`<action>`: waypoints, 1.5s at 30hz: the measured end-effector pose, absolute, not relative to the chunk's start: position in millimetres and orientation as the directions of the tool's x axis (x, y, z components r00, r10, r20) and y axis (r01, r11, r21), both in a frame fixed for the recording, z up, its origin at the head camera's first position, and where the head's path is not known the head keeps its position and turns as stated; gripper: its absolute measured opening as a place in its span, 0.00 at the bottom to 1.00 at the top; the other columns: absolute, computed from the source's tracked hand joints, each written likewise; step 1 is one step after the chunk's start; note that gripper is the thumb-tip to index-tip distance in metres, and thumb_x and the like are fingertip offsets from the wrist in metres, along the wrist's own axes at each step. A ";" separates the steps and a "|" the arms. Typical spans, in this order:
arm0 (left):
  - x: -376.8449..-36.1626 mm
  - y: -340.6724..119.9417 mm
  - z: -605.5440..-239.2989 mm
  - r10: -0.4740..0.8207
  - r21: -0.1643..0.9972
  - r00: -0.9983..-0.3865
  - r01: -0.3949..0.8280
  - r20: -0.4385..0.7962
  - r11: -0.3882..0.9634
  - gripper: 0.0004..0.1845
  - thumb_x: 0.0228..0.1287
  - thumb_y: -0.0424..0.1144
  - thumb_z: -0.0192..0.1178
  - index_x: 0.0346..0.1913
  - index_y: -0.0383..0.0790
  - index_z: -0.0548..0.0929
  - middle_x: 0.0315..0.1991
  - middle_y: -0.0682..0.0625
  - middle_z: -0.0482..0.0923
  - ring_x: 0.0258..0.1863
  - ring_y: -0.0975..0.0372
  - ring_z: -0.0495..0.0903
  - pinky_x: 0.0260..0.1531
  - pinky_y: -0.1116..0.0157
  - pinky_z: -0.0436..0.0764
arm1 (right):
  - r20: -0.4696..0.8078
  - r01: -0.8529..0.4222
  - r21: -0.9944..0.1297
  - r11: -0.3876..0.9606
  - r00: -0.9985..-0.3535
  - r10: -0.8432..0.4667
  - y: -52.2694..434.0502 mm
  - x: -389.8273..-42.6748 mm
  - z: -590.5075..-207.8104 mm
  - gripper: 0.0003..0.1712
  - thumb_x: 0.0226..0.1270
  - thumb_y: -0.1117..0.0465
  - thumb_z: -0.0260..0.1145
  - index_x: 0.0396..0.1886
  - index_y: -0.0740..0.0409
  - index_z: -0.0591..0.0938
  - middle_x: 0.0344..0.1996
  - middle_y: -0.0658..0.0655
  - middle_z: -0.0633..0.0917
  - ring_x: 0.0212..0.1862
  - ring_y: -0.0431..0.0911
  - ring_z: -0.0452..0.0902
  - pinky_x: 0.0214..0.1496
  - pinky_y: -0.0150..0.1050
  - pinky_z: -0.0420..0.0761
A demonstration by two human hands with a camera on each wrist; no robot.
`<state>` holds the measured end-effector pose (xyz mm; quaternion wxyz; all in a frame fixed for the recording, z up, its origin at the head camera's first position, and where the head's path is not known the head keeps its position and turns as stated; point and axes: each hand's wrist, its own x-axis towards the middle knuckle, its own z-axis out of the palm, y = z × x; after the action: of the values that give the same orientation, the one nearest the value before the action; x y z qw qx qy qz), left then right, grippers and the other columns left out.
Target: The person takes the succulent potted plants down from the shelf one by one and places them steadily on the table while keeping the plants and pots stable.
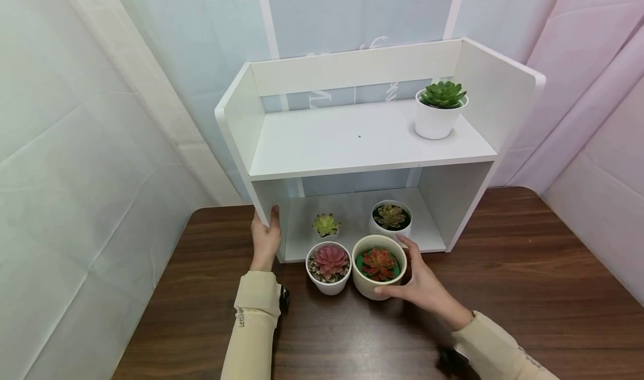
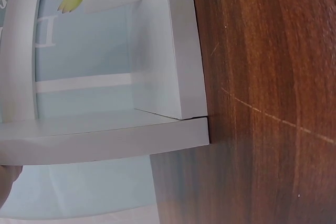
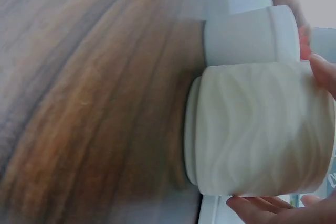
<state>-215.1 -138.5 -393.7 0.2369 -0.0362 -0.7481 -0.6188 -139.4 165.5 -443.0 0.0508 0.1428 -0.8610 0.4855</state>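
Note:
My left hand grips the left side panel of a white two-tier shelf, thumb on the inner face. In the left wrist view only a bit of that hand shows at the panel's edge. With thumb and fingers spread around it, my right hand holds a cream wavy-ribbed plant pot with a red succulent. This pot stands on the table in front of the shelf. Directly left of it is a white pot with a pink succulent set in pebbles.
On the lower board stand a small yellow-green succulent and a white pot with a brownish succulent. A green succulent in a white pot sits at the upper board's right end. Brown wooden table extends around the shelf; curtains hang behind.

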 end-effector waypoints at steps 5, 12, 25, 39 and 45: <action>-215.0 -139.0 -395.9 -0.240 0.911 -0.888 0.340 0.393 0.235 0.21 0.72 0.28 0.46 0.65 0.24 0.63 0.60 0.28 0.68 0.63 0.39 0.66 0.62 0.41 0.65 | 0.216 -0.272 -0.835 0.478 -0.961 -0.170 167.6 -137.9 -436.4 0.64 0.42 0.58 0.82 0.73 0.60 0.51 0.62 0.71 0.70 0.63 0.65 0.67 0.59 0.63 0.68; -213.6 -138.8 -396.6 -0.238 0.910 -0.887 0.342 0.395 0.233 0.22 0.72 0.29 0.47 0.66 0.26 0.63 0.60 0.28 0.68 0.63 0.39 0.67 0.62 0.41 0.65 | 0.242 -0.286 -0.865 0.413 -0.957 -0.158 171.5 -139.0 -429.6 0.57 0.50 0.62 0.78 0.73 0.62 0.52 0.64 0.69 0.68 0.65 0.62 0.67 0.61 0.55 0.70; -215.8 -138.7 -394.4 -0.238 0.902 -0.879 0.358 0.413 0.241 0.21 0.72 0.27 0.46 0.65 0.24 0.63 0.60 0.26 0.68 0.62 0.37 0.66 0.62 0.41 0.65 | 0.257 -0.293 -0.884 0.365 -0.955 -0.146 174.2 -147.2 -405.4 0.55 0.55 0.64 0.74 0.75 0.56 0.49 0.67 0.67 0.65 0.69 0.61 0.61 0.64 0.56 0.65; -215.7 -139.1 -394.1 -0.230 0.901 -0.879 0.368 0.418 0.232 0.21 0.72 0.27 0.46 0.65 0.25 0.64 0.60 0.26 0.67 0.62 0.37 0.67 0.61 0.41 0.65 | 0.305 -0.335 -0.868 0.366 -0.942 -0.140 174.5 -152.9 -393.5 0.55 0.55 0.64 0.74 0.75 0.55 0.50 0.67 0.66 0.65 0.68 0.57 0.63 0.64 0.44 0.69; -215.5 -139.5 -394.9 -0.223 0.901 -0.881 0.370 0.418 0.227 0.21 0.72 0.27 0.46 0.65 0.25 0.63 0.60 0.26 0.68 0.62 0.37 0.67 0.60 0.40 0.66 | 0.335 -0.360 -0.867 0.344 -0.933 -0.132 175.3 -153.0 -386.5 0.55 0.53 0.67 0.74 0.75 0.54 0.51 0.66 0.63 0.66 0.67 0.58 0.63 0.61 0.24 0.69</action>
<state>-215.5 -139.5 -394.9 0.2391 -0.0491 -0.7461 -0.6196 -153.0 175.3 -386.5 0.1033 0.1510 -0.8133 0.5523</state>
